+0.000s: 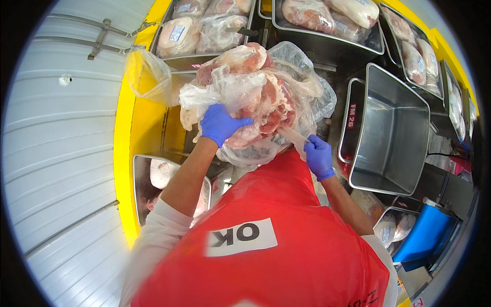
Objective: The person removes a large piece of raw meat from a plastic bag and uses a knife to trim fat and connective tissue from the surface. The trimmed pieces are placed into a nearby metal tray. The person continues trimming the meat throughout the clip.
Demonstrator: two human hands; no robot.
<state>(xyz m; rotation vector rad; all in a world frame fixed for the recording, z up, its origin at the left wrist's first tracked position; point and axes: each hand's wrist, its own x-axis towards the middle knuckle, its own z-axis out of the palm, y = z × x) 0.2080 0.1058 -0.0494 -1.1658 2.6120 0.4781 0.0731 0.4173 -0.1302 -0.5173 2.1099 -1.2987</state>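
While both hands clutch bagged meat (255,97), empty steel tub (394,133) sits right.

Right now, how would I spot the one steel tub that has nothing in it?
Start at the big bag of raw meat that the two blue-gloved hands hold. Just to its right sits a deep steel tub. Unlike the trays of wrapped meat around it, its inside is bare metal.

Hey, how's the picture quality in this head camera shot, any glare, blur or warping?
Head view: strong fisheye warp, dark corners, wall panels bowing at the rim; even bright lighting; soft glare on the plastic bag of meat and the empty steel tub; left hand and right hand fairly sharp, edges softer.
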